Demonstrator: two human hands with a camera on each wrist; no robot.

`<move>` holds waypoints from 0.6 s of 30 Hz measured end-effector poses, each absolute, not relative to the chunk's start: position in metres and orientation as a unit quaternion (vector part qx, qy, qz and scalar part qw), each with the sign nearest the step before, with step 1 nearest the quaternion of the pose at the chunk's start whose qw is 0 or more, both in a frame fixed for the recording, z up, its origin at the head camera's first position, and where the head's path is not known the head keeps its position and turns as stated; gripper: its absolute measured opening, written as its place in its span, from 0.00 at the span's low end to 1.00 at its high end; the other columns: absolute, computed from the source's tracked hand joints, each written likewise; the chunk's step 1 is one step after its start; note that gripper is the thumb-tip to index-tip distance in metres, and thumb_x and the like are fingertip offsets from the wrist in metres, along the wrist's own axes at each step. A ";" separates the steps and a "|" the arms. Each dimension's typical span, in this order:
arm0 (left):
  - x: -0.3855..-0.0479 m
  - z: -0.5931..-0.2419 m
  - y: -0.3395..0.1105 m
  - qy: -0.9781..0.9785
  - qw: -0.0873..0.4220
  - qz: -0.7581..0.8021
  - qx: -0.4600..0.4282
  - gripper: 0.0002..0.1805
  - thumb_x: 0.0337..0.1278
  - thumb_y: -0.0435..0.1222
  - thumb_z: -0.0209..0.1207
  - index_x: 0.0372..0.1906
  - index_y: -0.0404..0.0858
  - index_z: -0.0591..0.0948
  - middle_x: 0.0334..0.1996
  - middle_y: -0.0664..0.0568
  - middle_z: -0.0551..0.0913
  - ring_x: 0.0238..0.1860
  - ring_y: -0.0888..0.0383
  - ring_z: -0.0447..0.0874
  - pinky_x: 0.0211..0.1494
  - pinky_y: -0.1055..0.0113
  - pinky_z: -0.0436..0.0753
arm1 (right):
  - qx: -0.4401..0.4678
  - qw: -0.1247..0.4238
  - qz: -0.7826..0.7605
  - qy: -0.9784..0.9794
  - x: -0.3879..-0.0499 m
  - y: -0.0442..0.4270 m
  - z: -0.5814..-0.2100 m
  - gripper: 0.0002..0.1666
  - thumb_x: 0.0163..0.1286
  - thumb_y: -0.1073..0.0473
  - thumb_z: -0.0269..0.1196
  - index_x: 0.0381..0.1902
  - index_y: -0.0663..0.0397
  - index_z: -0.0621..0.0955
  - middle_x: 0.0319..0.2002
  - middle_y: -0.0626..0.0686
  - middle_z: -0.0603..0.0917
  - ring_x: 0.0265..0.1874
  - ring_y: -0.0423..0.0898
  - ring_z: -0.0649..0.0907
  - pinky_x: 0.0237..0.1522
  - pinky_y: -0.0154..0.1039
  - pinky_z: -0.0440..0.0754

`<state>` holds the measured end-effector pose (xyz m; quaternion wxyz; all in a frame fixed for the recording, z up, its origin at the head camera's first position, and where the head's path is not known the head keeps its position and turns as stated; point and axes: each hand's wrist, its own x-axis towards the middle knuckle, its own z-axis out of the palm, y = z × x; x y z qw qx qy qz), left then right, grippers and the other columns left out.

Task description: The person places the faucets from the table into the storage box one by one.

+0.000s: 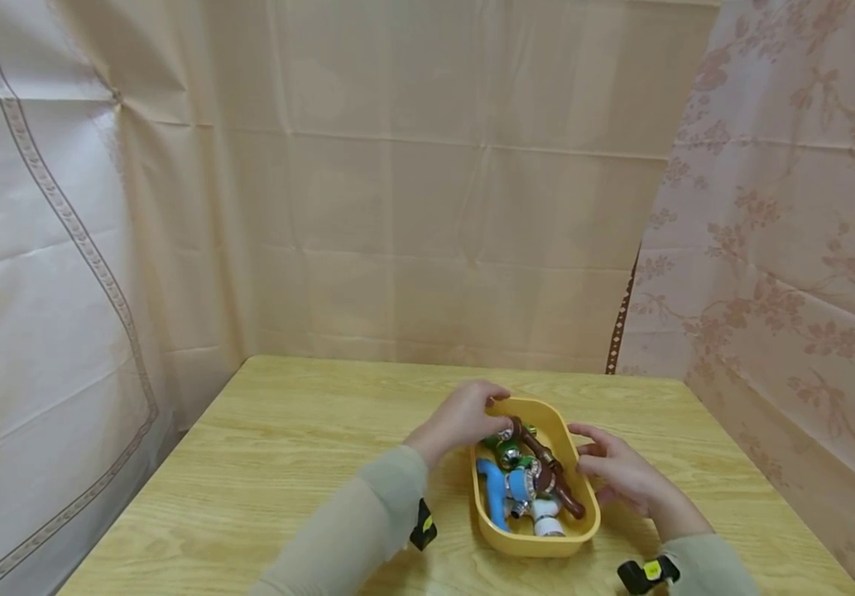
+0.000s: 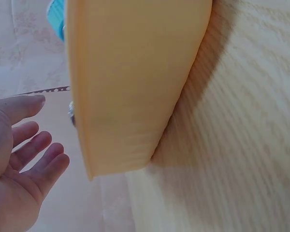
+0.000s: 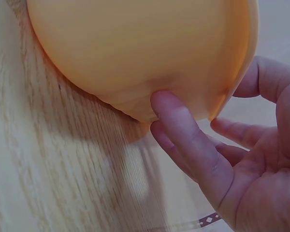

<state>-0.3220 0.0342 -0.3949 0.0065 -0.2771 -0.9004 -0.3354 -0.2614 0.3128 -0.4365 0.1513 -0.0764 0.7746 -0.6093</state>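
Observation:
A yellow oblong plastic bin (image 1: 534, 546) stands on the table, holding several colored, tube-like pieces with silvery parts. Among them are a bent blue piece (image 1: 497, 497), a long brown piece (image 1: 564, 492), a white piece (image 1: 546, 517) and a green piece (image 1: 505, 451). My left hand (image 1: 469, 414) is at the bin's far left rim, fingers loosely bent; in the left wrist view they appear apart from the bin wall. My right hand (image 1: 624, 472) lies along the bin's right side. In the right wrist view, a finger (image 3: 176, 121) appears to touch the outer wall.
The wooden table (image 1: 285, 463) extends left of the bin and behind it. A beige cloth (image 1: 434, 207) hangs behind the table, with a flowered cloth (image 1: 792, 248) at the right and a white cloth (image 1: 32, 314) at the left. Each wrist carries a black strap.

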 end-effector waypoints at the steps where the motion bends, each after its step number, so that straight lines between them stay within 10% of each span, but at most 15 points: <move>1: -0.322 -0.393 0.033 -0.900 0.009 -0.336 -0.277 0.25 0.64 0.43 0.69 0.64 0.44 0.81 0.59 0.54 0.82 0.57 0.55 0.81 0.53 0.67 0.82 | -0.076 0.151 -0.608 0.775 -0.261 0.313 -0.436 0.46 0.69 0.68 0.57 0.80 0.62 0.51 0.67 0.79 0.65 0.52 0.62 0.83 0.35 0.61 0.86; 18: -0.321 -0.364 0.000 -0.886 0.052 -0.341 -0.309 0.27 0.64 0.47 0.67 0.66 0.43 0.80 0.61 0.52 0.81 0.58 0.54 0.80 0.59 0.60 0.80 | -0.075 0.130 -0.586 0.797 -0.261 0.324 -0.419 0.44 0.71 0.66 0.56 0.80 0.63 0.50 0.68 0.77 0.65 0.52 0.58 0.82 0.35 0.58 0.87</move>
